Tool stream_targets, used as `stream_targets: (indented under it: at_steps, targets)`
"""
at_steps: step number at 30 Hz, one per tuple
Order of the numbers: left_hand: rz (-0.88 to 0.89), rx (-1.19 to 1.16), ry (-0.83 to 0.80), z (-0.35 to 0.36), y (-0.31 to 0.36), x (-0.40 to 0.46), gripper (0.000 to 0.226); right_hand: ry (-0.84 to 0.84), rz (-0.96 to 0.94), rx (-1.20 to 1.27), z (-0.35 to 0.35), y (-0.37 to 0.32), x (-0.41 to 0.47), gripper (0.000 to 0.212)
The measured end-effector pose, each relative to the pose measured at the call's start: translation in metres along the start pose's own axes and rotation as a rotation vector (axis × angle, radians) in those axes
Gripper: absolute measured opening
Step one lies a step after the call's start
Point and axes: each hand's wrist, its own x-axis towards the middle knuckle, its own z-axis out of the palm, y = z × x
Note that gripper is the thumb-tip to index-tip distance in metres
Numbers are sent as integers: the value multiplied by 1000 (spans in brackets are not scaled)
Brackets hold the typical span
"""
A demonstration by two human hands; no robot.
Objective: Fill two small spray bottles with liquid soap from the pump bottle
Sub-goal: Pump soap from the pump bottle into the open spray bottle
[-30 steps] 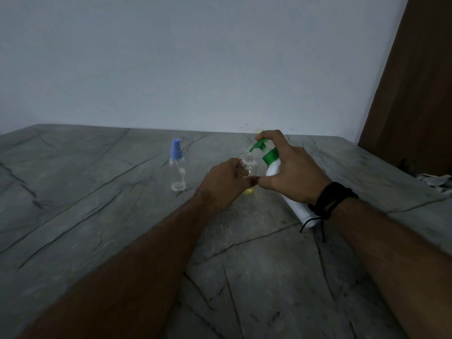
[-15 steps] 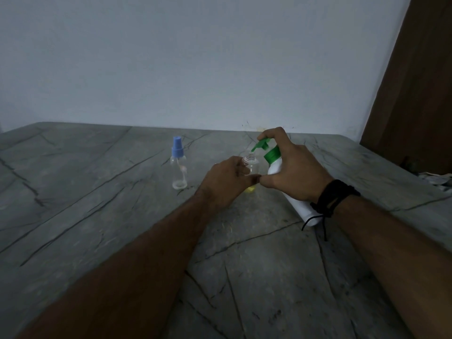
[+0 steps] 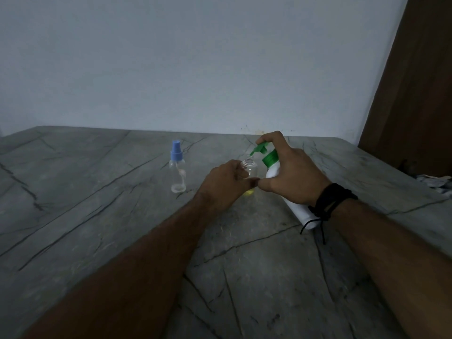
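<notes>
My left hand (image 3: 226, 183) is clamped around the small clear plastic spray bottle with its cap off (image 3: 249, 167), fingers wrapped round the body. The grip keeps it upright on the grey veined stone bench (image 3: 97, 216) so the threaded open neck faces up and cannot tip under the nozzle. A little yellow liquid shows at the bottle's base, just below my grip; judged early in the fill.

My right hand (image 3: 291, 174) is clamped around the white plastic pump bottle with green collar and green pump head (image 3: 271, 165). I hold it tilted toward my left grip, its base resting on the bench behind my right wrist, so the green spout sits right over the open neck. My index finger lies on top of the pump head, placed to press. Thumbs of both hands touch, which steadies the two bottles against each other.

The second small clear spray bottle with blue sprayer cap (image 3: 177, 167) stands upright, well apart to the left of my left grip, capped; I judge it still waits its turn.

A black cord wristband (image 3: 330, 201) sits on my right wrist.
</notes>
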Motion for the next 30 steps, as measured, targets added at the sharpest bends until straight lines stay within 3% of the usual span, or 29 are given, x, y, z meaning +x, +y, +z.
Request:
stream_targets:
  at_steps: [30]
  targets:
    - [34, 4, 9, 4, -8, 5, 50, -14, 10, -10, -2, -2, -2, 72]
